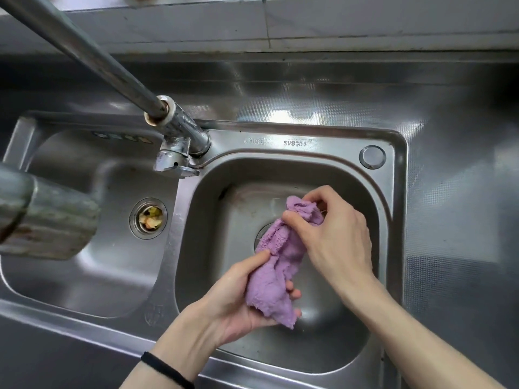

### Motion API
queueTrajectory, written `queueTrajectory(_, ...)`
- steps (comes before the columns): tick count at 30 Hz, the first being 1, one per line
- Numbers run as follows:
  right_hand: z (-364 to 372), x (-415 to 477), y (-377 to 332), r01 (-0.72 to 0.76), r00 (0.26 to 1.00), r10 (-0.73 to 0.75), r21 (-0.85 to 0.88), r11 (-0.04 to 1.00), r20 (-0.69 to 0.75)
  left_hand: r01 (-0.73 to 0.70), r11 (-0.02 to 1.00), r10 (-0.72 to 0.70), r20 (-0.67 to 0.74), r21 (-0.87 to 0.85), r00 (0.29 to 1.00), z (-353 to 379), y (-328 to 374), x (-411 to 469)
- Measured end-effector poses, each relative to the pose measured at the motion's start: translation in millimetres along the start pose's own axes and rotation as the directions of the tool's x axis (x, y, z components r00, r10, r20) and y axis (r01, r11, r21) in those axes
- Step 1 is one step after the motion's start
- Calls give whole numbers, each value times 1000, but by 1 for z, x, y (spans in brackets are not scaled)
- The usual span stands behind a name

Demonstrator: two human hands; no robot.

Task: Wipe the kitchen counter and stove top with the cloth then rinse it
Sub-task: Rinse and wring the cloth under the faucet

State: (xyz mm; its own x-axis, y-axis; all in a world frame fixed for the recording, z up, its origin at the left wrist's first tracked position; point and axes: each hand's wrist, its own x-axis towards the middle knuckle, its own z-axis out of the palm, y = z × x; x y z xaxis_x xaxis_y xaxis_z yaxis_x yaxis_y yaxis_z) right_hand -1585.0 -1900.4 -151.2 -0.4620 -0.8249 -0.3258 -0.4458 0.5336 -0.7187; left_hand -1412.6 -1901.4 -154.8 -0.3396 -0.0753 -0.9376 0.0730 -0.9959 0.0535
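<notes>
A purple fleecy cloth (280,265) is bunched into a roll above the right basin of a steel double sink (393,214). My left hand (238,299) grips the cloth's lower end from below, thumb on top and fingertips showing past its right edge. My right hand (334,234) comes from the right and pinches the upper end with curled fingers. The cloth hides most of the right basin's drain. No water shows running from the tap spout (174,164).
The tap's long pipe (84,49) runs up to the top left. A blurred grey object (42,217) fills the left edge. The left basin's drain (148,218) holds food scraps. Steel counter (463,192) surrounds the sink; a tiled ledge lies behind.
</notes>
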Motion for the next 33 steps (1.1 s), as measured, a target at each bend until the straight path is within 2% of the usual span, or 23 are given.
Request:
queueTrajectory(3, -2, -21, -3, 147, 986, -140, 76, 986, -90, 8, 984, 17, 137, -180, 990, 1, 2, -2)
queueTrajectory(6, 0, -54, -4, 279, 960, -272, 135, 951, -63, -32, 962, 119, 312, -272, 942, 5, 2, -7)
queueTrajectory(9, 3, -87, 1, 395, 912, -405, 129, 910, 65, -114, 954, 191, 271, -276, 944, 7, 4, -7)
queueTrajectory(12, -7, -95, 11, 478, 850, -510, 213, 852, 134, -108, 986, 134, 209, -130, 969, 1, 7, -9)
queueTrajectory(14, -22, -87, 20, 524, 821, -560, 248, 815, 108, -91, 995, 97, 199, -39, 975, -4, 13, -13)
queueTrajectory(16, -31, -74, 27, 624, 769, -628, 78, 778, 116, -61, 998, 56, 190, 24, 980, -4, 20, -20)
queueTrajectory(18, -27, -64, 25, 726, 685, -692, -145, 672, 227, -30, 993, 6, 206, 114, 979, 1, 28, -29)
queueTrajectory(20, -15, -58, 23, 796, 604, -721, -216, 565, 339, -19, 959, -61, 270, 284, 961, 10, 34, -38)
queueTrajectory(21, -10, -57, 21, 813, 582, -741, -245, 528, 335, -23, 920, -100, 294, 390, 950, 14, 37, -40)
queueTrajectory(23, -5, -53, 17, 826, 544, -800, -328, 458, 253, -59, 798, -155, 299, 599, 941, 24, 43, -46)
queueTrajectory(24, -5, -50, 14, 824, 517, -827, -392, 410, 222, -92, 699, -152, 273, 710, 950, 31, 44, -47)
queueTrajectory(25, -5, -45, 11, 801, 511, -836, -465, 377, 202, -119, 567, -131, 232, 815, 964, 35, 45, -46)
queueTrajectory(27, -5, -39, 1, 756, 564, -792, -533, 380, 235, -128, 296, -60, 152, 947, 987, 44, 45, -41)
queueTrajectory(30, -5, -28, -21, 734, 644, -661, -553, 394, 385, -91, -8, 110, 91, 996, 990, 44, 51, -32)
queueTrajectory(32, -7, -21, -37, 695, 716, -467, -593, 407, 519, -66, -230, 267, 129, 971, 955, 37, 57, -26)
queueTrajectory(33, -5, -15, -39, 691, 722, -402, -565, 450, 563, -43, -331, 339, 161, 943, 927, 35, 59, -25)
